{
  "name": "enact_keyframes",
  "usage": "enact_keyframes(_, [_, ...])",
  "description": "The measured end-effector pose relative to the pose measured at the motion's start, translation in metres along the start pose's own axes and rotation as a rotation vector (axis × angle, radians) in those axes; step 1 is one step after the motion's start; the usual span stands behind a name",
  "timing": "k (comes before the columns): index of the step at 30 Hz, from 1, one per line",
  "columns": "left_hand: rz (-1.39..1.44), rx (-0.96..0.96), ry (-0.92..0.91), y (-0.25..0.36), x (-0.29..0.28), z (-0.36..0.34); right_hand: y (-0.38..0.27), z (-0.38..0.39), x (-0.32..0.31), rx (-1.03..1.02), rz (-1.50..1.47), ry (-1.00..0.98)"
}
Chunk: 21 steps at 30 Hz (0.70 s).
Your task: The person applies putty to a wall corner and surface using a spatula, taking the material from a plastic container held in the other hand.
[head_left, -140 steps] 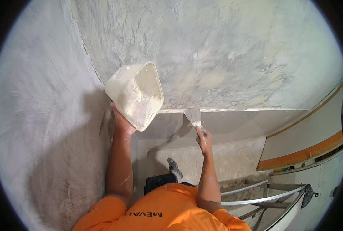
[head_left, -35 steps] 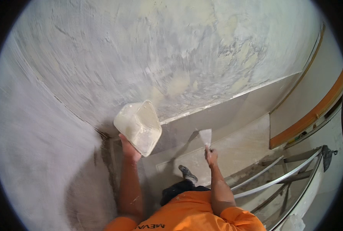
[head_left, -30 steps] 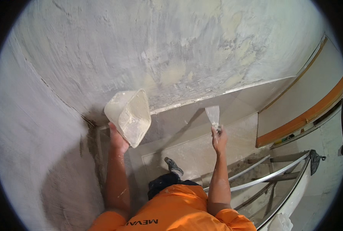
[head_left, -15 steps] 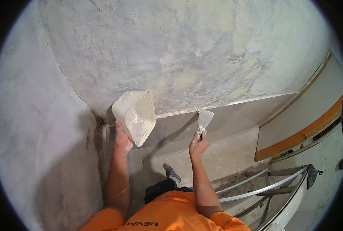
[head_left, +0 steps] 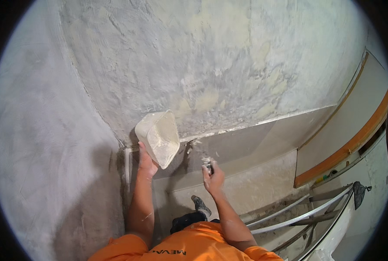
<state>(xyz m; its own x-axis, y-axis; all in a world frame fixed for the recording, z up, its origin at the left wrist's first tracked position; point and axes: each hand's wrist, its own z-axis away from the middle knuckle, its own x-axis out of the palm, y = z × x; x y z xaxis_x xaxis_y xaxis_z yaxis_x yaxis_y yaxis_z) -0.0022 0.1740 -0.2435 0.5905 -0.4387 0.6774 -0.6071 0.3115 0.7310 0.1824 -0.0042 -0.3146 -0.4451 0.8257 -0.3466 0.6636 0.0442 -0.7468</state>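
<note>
My left hand grips a pale plastic tub from below and at its left side. The tub is tilted, its mouth turned to the right, and whitish plaster coats the inside. In my right hand is a putty knife, held by the handle with fingers wrapped round it. Motion smears its blade, and some whitish plaster shows on it. The knife is apart from the tub, to its right. Ahead rises a wall with uneven grey and cream plaster.
A plastered side wall stands close on the left. Along the bottom of the front wall runs a grey ledge. At the right are a metal ladder-like frame with a dark bag hanging on it, and a curved wood-edged panel.
My right hand has moved left and a little down with the putty knife, closer to the tub. The tub appears slightly lower and farther right as the view shifts.
</note>
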Motion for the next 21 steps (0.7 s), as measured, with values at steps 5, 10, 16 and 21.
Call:
enact_keyframes(5, [0.074, -0.043, -0.018, -0.014, 0.019, 0.005, -0.028, -0.024, -0.041, 0.163, -0.21, 0.052])
enact_keyframes(10, [0.276, -0.06, -0.156, -0.023, 0.03, 0.009, -0.065, -0.03, -0.066, 0.161, -0.311, -0.037])
enact_keyframes(16, [0.193, -0.007, -0.108, -0.031, 0.058, 0.015, -0.104, -0.018, -0.074, -0.169, -0.031, -0.17])
enact_keyframes(21, [-0.069, 0.182, 0.128, -0.039, 0.057, 0.007, -0.138, -0.01, -0.095, -0.077, 0.005, -0.304])
